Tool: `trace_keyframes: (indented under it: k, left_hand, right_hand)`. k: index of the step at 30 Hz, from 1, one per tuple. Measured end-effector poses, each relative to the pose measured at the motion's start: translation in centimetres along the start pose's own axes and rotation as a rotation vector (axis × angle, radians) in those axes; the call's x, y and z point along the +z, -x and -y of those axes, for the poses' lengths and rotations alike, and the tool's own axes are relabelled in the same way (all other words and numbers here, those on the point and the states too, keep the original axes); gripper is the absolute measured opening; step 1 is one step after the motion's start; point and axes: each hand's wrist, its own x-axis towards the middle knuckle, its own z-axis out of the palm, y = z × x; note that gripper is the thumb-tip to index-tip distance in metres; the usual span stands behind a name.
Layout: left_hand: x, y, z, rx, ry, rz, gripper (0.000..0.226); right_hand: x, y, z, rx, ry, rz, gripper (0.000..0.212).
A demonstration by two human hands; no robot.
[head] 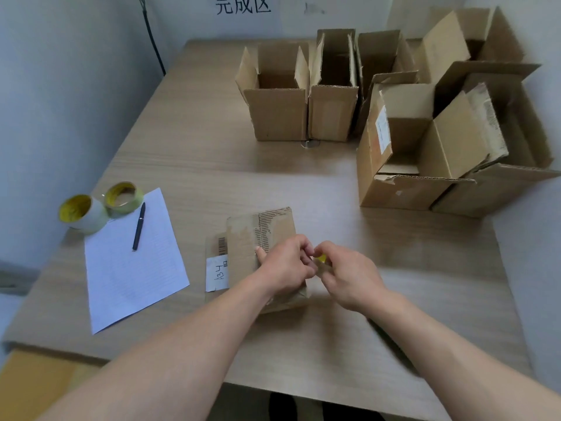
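Observation:
A flattened cardboard box (243, 238) with a barcode and a white label marked A34 lies on the wooden table (212, 165) in front of me. My left hand (285, 262) rests on the box's right part with its fingers curled, thumb on the cardboard. Right beside it, my right hand (349, 275) pinches a small yellow object (321, 258), probably a roll of tape; most of it is hidden by my fingers. The fingertips of both hands meet at that object.
Several open cardboard boxes (279, 95) stand at the back and right of the table. Two tape rolls (82, 212) sit at the left edge beside a sheet of paper (133, 262) with a black pen (139, 226) on it. A wall sign hangs behind.

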Motion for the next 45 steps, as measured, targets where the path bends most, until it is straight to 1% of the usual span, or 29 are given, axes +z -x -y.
trace_keyframes:
  k: [2, 9, 14, 17, 19, 21, 22, 24, 26, 28, 30, 33, 36, 38, 40, 42, 43, 45]
  left_hand:
    - [0.0, 0.0, 0.0, -0.002, 0.007, -0.003, 0.022]
    - [-0.1, 0.4, -0.1, 0.025, -0.02, 0.005, 0.019]
    - [-0.3, 0.9, 0.2, 0.061, -0.064, 0.013, 0.021]
    - [-0.2, 1.3, 0.5, 0.102, -0.048, -0.005, 0.02]
    - [-0.3, 1.6, 1.1, 0.158, -0.072, -0.013, 0.022]
    - [-0.4, 2.1, 2.1, 0.24, -0.118, -0.032, 0.021]
    - [-0.4, 2.4, 2.7, 0.291, -0.154, -0.045, 0.02]
    - [-0.2, 2.9, 3.8, 0.384, -0.267, -0.076, 0.029]
    - [0.6, 3.3, 4.7, 0.421, -0.387, -0.152, 0.035]
    - [1.7, 3.4, 5.2, 0.417, -0.429, -0.271, 0.034]
    - [2.7, 3.4, 4.5, 0.335, -0.434, -0.348, 0.033]
    - [3.5, 3.1, 2.9, 0.166, -0.458, -0.361, 0.036]
    - [4.0, 2.5, 1.9, 0.097, -0.527, -0.361, 0.035]
    - [4.5, 2.2, 1.8, 0.103, -0.629, -0.369, 0.034]
    - [5.2, 1.9, 2.2, 0.166, -0.73, -0.421, 0.034]
    - [5.3, 1.7, 2.7, 0.225, -0.8, -0.383, 0.037]
    - [4.9, 1.7, 2.8, 0.243, -0.81, -0.333, 0.044]
    - [3.8, 1.9, 2.9, 0.288, -0.733, -0.232, 0.07]
  right_hand:
    - [0.2, -0.2, -0.2, 0.005, 0.036, 0.015, 0.021]
    - [-0.2, 0.1, 0.2, 0.012, -0.008, 0.02, 0.005]
    - [-0.2, 1.3, -0.6, 0.062, -0.042, 0.015, 0.013]
    - [0.0, 1.9, -1.1, 0.072, -0.079, -0.044, 0.025]
    - [-0.1, 2.5, -1.6, 0.063, -0.086, -0.097, 0.034]
    - [-0.3, 3.2, -2.1, 0.025, -0.062, -0.149, 0.038]
    - [-0.4, 3.7, -2.4, -0.011, -0.035, -0.178, 0.037]
    - [-0.6, 4.9, -2.8, -0.097, 0.019, -0.223, 0.03]
    - [-0.3, 6.1, -3.0, -0.189, 0.044, -0.204, 0.02]
    - [0.8, 7.5, -3.4, -0.263, 0.093, -0.175, 0.019]
    - [2.3, 8.8, -3.8, -0.267, 0.169, -0.149, 0.03]
    - [4.3, 10.3, -4.3, -0.162, 0.316, -0.1, 0.041]
    - [5.6, 11.3, -4.7, -0.11, 0.365, -0.086, 0.05]
    - [6.0, 11.7, -4.8, -0.102, 0.36, -0.101, 0.05]
    - [6.1, 11.8, -4.8, -0.1, 0.355, -0.123, 0.046]
    - [5.9, 11.7, -4.7, -0.082, 0.342, -0.127, 0.039]
    - [5.7, 11.7, -4.7, -0.073, 0.335, -0.121, 0.036]
    - [5.4, 11.6, -4.9, -0.053, 0.326, -0.102, 0.035]
